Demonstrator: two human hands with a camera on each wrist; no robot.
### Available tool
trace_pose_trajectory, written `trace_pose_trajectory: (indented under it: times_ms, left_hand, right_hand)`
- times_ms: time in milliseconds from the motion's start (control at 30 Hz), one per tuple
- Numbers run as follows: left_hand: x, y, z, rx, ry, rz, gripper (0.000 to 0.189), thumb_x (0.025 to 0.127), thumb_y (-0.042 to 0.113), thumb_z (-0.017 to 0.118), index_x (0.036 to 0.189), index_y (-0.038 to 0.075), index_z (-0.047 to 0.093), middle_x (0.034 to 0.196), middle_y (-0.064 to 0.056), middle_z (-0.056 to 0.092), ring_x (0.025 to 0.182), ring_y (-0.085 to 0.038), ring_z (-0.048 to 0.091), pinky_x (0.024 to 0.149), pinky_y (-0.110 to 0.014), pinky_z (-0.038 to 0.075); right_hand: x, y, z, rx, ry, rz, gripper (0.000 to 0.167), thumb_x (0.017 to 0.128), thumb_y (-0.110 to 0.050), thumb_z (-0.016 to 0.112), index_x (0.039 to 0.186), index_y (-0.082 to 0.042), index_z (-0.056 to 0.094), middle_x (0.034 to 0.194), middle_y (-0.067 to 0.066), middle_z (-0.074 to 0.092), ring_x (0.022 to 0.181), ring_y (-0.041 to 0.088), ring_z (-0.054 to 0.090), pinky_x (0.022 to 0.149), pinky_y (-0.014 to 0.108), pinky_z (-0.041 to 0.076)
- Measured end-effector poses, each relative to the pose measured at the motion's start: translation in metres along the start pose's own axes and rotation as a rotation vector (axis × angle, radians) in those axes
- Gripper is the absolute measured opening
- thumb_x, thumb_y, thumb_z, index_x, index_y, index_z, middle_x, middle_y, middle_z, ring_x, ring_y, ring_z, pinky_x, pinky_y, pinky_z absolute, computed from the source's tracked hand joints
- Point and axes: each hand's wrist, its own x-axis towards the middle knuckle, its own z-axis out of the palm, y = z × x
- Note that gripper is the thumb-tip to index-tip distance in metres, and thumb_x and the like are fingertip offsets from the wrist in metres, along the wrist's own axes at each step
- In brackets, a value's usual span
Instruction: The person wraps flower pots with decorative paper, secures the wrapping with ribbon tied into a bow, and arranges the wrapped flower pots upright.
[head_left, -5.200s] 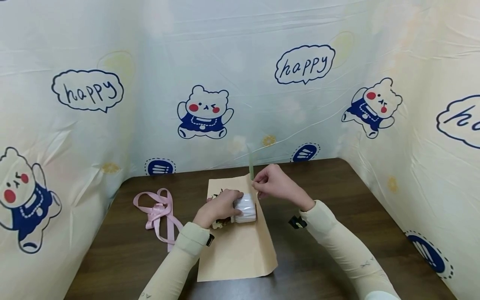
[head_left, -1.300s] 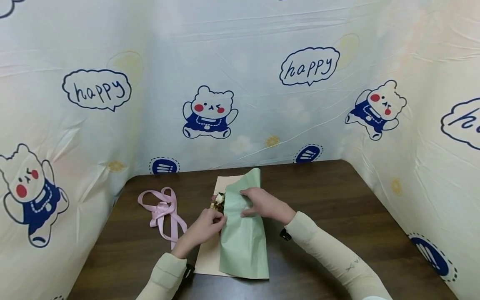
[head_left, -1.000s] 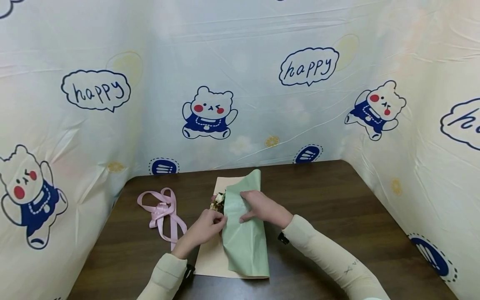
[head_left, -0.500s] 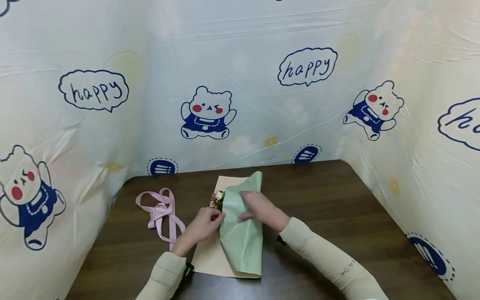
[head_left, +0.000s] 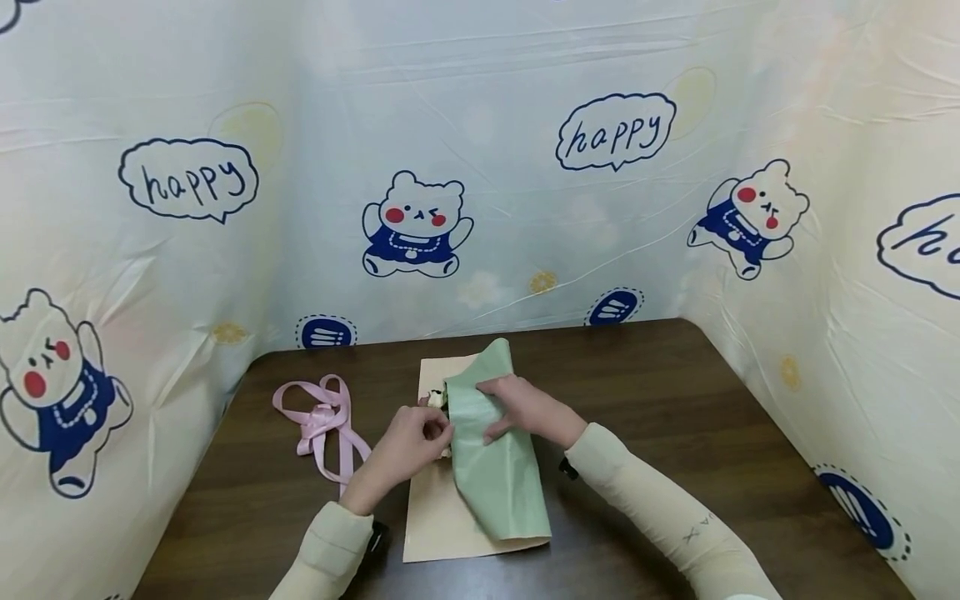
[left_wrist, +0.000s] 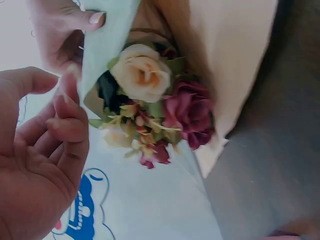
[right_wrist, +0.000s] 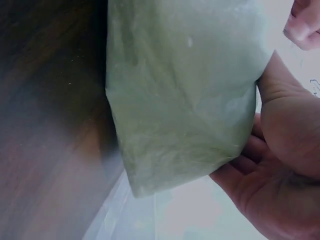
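Note:
Wrapping paper, green (head_left: 498, 483) on one side and beige (head_left: 435, 525) on the other, lies folded over a small flower bunch on the table. Blooms (head_left: 434, 399) poke out at the fold's left edge. The left wrist view shows a cream rose (left_wrist: 142, 72) and a dark pink rose (left_wrist: 190, 110); their lower part is hidden under the paper. My left hand (head_left: 408, 442) has thumb and forefinger together at the green edge, pinching it. My right hand (head_left: 532, 408) grips the folded paper from the right, thumb on top; in the right wrist view its fingers (right_wrist: 257, 145) curl behind it.
A pink ribbon (head_left: 320, 421) lies looped on the dark wood table (head_left: 645, 400), left of the paper. A patterned curtain (head_left: 495, 125) stands around the table's back and sides.
The green side has been folded leftward over the flowers and the white stem bundle, which was bare earlier. Over the last half second the paper's near end swings right; both hands barely move.

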Motion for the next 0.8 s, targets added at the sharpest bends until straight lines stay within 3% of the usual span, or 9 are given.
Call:
trace_pose_trajectory:
  times_ms: [167,367,567,700,800]
  left_hand:
    - [0.011,0.015,0.001,0.015,0.058,0.121,0.009,0.087,0.004,0.074,0.09,0.011,0.072,0.082,0.003,0.065,0.072,-0.015,0.061,0.066,-0.03,0.053]
    - [0.028,0.021,0.009,0.122,0.015,0.178,0.019,0.085,0.003,0.079,0.103,0.004,0.074,0.109,-0.006,0.067,0.102,-0.023,0.065,0.09,-0.041,0.054]
    - [0.042,0.02,0.012,0.233,-0.083,0.136,0.035,0.084,0.007,0.083,0.115,-0.003,0.071,0.123,-0.013,0.066,0.117,-0.029,0.062,0.096,-0.043,0.053]
    - [0.048,0.021,0.011,0.254,-0.184,0.074,0.046,0.085,0.011,0.083,0.125,-0.005,0.067,0.133,-0.017,0.063,0.122,-0.033,0.061,0.097,-0.045,0.052]
    - [0.052,0.021,0.011,0.265,-0.224,0.051,0.049,0.085,0.013,0.083,0.128,-0.005,0.066,0.136,-0.018,0.062,0.123,-0.034,0.061,0.095,-0.045,0.053]
  right_hand:
    - [0.001,0.005,0.004,-0.034,0.042,-0.007,0.064,0.073,-0.038,0.093,0.123,-0.009,0.067,0.107,-0.001,0.071,0.093,0.011,0.063,0.08,0.029,0.053]
    - [0.001,0.009,0.01,-0.096,0.095,-0.024,0.061,0.073,-0.048,0.09,0.117,-0.014,0.067,0.103,-0.004,0.07,0.087,0.01,0.063,0.071,0.027,0.053]
    - [0.0,0.01,0.01,-0.076,0.111,-0.071,0.062,0.076,-0.048,0.087,0.122,-0.013,0.066,0.106,-0.003,0.071,0.087,0.011,0.064,0.073,0.028,0.054]
    - [-0.001,0.015,0.01,-0.086,0.097,-0.075,0.072,0.078,-0.051,0.085,0.133,-0.01,0.062,0.115,-0.001,0.07,0.095,0.012,0.065,0.078,0.029,0.055]
    - [-0.002,0.018,0.009,-0.082,0.066,-0.061,0.085,0.077,-0.055,0.084,0.141,-0.007,0.057,0.126,0.002,0.068,0.106,0.015,0.065,0.085,0.032,0.055]
